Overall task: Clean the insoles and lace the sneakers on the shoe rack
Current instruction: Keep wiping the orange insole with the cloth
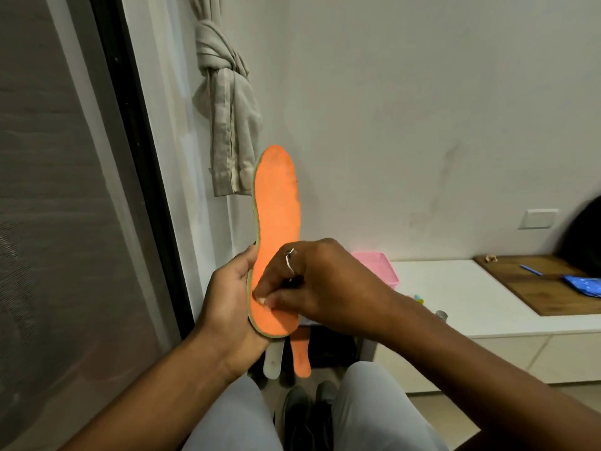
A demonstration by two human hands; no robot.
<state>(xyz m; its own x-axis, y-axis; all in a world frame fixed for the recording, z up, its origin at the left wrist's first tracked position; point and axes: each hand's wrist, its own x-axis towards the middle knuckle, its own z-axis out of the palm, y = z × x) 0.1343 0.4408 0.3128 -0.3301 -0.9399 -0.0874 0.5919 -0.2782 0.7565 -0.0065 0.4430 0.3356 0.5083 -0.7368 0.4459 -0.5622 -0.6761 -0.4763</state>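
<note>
2 hands meet on an upright orange insole [276, 206]. Left hand [227, 304] grips its heel end; right hand [320, 283], curled round a small dark object [294, 281], presses fingertips [261, 300] against its face.

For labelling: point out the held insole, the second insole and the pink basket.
held insole [276, 203], head view, orange upper face
second insole [300, 356], head view, lower end
pink basket [388, 271], head view, side wall

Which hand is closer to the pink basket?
Right. The right hand touches the orange insole, just beside the pink basket in view; the left hand grips the insole's other edge, farther left.
</note>
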